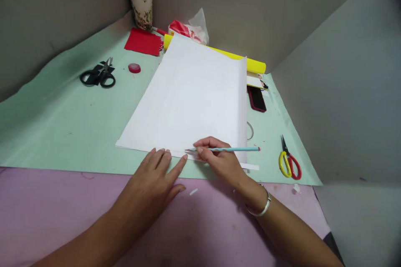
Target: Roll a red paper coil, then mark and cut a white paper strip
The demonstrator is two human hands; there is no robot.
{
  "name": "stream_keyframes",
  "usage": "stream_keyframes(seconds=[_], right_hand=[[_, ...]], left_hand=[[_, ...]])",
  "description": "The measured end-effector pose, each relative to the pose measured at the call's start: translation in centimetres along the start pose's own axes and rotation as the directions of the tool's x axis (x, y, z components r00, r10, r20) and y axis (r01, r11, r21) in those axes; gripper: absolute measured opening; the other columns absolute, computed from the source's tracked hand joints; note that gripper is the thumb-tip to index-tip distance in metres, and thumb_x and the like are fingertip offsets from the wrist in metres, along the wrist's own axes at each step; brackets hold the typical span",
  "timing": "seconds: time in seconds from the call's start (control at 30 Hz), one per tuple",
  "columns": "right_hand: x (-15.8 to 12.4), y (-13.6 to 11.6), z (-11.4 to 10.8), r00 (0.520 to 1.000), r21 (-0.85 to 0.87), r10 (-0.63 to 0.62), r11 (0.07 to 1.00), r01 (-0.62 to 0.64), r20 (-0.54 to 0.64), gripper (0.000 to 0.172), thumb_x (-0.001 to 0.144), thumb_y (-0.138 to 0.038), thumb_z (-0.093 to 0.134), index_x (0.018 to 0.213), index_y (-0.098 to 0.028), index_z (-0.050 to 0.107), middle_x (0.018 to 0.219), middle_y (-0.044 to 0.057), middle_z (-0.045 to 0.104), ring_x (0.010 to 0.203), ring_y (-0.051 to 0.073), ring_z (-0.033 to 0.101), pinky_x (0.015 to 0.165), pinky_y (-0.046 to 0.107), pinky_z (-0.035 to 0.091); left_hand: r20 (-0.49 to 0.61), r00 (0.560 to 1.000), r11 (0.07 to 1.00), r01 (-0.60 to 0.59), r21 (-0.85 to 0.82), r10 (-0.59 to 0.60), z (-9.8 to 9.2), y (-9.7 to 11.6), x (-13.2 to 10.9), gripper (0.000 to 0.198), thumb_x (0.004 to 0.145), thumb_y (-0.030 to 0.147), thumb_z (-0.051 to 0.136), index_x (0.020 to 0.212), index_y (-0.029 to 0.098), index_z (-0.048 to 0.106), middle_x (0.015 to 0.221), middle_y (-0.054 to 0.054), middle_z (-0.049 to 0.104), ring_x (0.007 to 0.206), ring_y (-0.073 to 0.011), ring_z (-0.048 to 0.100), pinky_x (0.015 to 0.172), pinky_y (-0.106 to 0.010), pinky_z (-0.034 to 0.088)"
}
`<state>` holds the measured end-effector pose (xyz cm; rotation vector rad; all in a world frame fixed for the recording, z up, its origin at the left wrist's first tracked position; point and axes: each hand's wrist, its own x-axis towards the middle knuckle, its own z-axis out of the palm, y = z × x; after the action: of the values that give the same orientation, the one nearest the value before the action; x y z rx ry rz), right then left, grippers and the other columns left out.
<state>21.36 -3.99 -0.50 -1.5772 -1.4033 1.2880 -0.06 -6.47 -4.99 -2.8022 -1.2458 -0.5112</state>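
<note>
A large white sheet of paper (191,96) lies across the middle of the table, its near edge toward me. My right hand (219,160) grips a light blue pencil (241,149), held low and almost flat, with the tip pointing left close to the paper's near edge. Whether the tip touches the paper I cannot tell. My left hand (159,179) lies with fingers spread, fingertips at the paper's near edge just left of the pencil tip. A narrow white paper strip (252,167) sticks out to the right beneath my right hand.
Black-handled scissors (100,76) and a red tape roll (134,68) lie left. Red-and-yellow-handled scissors (290,162) and a phone (257,99) lie right. Behind are red paper (143,41), a yellow roll (255,66), a plastic packet (189,29) and a tall cup (141,0). Walls enclose the table.
</note>
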Motion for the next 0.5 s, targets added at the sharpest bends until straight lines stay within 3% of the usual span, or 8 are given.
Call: stream_keyframes(seconds=[0.3, 0.5], right_hand=[[0.14, 0.66, 0.10, 1.000, 0.003, 0.008, 1.000, -0.008, -0.023, 0.008, 0.084, -0.027, 0.066, 0.080, -0.022, 0.068, 0.069, -0.002, 0.065, 0.066, 0.015, 0.057, 0.064, 0.029, 0.045], [0.21, 0.86, 0.02, 1.000, -0.031, -0.004, 1.000, 0.004, -0.012, 0.009, 0.084, -0.029, 0.065, 0.079, -0.022, 0.068, 0.069, -0.002, 0.064, 0.065, 0.015, 0.054, 0.063, 0.029, 0.044]], left_hand=[[-0.017, 0.999, 0.999, -0.030, 0.040, 0.031, -0.45, 0.02, 0.26, 0.057, 0.084, 0.033, 0.077, 0.135, 0.011, 0.064, 0.113, -0.023, 0.066, 0.111, -0.0397, 0.059, 0.099, -0.059, 0.052], [-0.021, 1.000, 1.000, -0.021, 0.022, 0.022, -0.44, 0.05, 0.23, 0.053, 0.087, 0.031, 0.072, 0.136, 0.011, 0.063, 0.113, -0.023, 0.066, 0.112, -0.0396, 0.059, 0.100, -0.060, 0.052]])
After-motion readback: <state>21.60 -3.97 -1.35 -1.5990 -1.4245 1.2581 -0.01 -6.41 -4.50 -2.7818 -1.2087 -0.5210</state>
